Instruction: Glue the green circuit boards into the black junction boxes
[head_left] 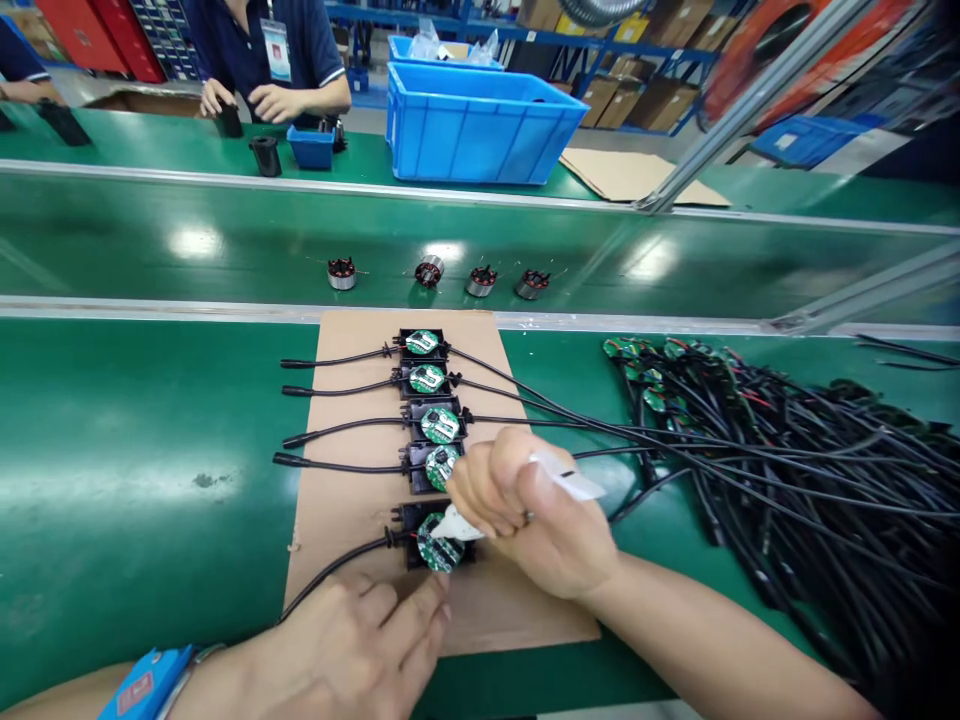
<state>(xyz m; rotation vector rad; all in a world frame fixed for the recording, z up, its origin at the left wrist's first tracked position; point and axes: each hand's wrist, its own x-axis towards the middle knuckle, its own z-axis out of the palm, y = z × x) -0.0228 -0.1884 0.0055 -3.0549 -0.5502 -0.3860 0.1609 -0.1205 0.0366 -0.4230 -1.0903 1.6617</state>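
Observation:
My right hand (pixel 536 505) is closed around a white glue tube (pixel 459 524), nozzle tilted down to the left. Its tip meets the nearest round green circuit board (pixel 441 550), which sits over a black plastic housing (pixel 412 518). Beside that board's lower edge lies my left hand (pixel 367 640), fingers stretched out, fingertips at the board. A black cable (pixel 334 568) leaves this housing to the left. Farther back, several similar housings with boards stand in a column on the cardboard sheet (pixel 352 340); my right hand partly covers the closest of these.
A large heap of black cables (pixel 795 490) with boards covers the right side. Several copper-wound stators (pixel 429 270) line the green conveyor (pixel 255 245). Across it, a person (pixel 262 60) handles a black part near a blue bin (pixel 480 125). A metal post (pixel 750 110) rises at right.

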